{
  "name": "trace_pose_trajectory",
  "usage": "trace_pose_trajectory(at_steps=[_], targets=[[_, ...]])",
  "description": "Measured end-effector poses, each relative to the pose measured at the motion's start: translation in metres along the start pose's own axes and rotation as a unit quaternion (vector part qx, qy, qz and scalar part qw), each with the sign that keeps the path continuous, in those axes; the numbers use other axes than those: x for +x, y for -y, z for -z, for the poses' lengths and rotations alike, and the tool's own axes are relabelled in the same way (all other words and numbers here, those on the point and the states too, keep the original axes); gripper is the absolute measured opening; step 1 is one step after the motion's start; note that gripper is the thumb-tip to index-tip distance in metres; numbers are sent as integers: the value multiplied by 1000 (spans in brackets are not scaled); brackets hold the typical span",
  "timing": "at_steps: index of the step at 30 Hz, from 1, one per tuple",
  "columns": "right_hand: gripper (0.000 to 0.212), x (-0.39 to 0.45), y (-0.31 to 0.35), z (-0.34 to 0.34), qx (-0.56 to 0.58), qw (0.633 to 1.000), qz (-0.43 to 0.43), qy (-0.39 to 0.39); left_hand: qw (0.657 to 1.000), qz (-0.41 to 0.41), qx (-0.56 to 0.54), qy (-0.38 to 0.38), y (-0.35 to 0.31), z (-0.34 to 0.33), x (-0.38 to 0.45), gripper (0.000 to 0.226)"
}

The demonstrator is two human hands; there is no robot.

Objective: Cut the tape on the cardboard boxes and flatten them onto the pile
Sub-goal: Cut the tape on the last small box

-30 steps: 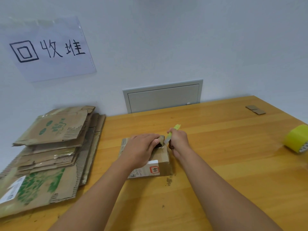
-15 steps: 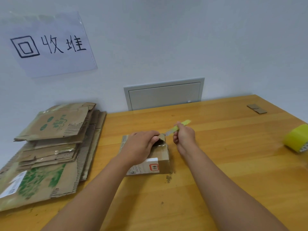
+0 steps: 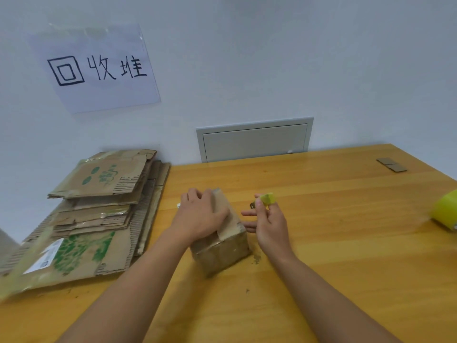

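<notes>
Left hand (image 3: 201, 216) spread over the top of a small cardboard box (image 3: 222, 240), fingers curled round its far edge, gripping it. Right hand (image 3: 268, 222) just beside the box on its right, apart from it; thumb and forefinger pinching a yellow-green utility knife (image 3: 265, 199), short blade pointing left toward the box, remaining fingers loosely extended. Box standing on the wooden counter (image 3: 333, 243) about mid-way across, turned at an angle, a strip of brown tape running over its top and down the near face. Small dark flecks on the counter at the box's near right corner.

Further left, a pile of flattened cardboard (image 3: 94, 209) with green printing, lying against the wall, well apart from the box. At the far right edge, a roll of yellow-green tape (image 3: 445, 212). Near the far right corner, two small cardboard scraps (image 3: 392, 165) touching each other. On the wall, a handwritten paper sign (image 3: 96, 68) above the pile and a grey access panel (image 3: 254, 139) behind the counter.
</notes>
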State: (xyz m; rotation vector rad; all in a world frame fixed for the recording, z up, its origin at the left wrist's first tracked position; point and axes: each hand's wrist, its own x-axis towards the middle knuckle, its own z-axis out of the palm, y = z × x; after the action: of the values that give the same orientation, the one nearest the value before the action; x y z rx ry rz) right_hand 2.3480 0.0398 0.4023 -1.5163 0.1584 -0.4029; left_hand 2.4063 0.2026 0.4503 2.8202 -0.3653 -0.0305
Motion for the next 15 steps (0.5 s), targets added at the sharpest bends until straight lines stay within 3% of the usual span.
trace_pose_trajectory(at_steps=[3, 6, 10, 15], targets=[[13, -11, 2, -4, 3, 1000, 11, 16, 997, 63, 35, -11, -11, -3, -8, 104], [10, -9, 5, 0, 7, 1000, 22, 13, 998, 51, 39, 6, -13, -3, -9, 97], [8, 9, 10, 8, -12, 1000, 27, -6, 994, -71, 54, 62, -5, 7, -7, 74], [22, 27, 14, 5, -49, 996, 48, 50, 969, -177, 14, 172, 6, 18, -4, 81]])
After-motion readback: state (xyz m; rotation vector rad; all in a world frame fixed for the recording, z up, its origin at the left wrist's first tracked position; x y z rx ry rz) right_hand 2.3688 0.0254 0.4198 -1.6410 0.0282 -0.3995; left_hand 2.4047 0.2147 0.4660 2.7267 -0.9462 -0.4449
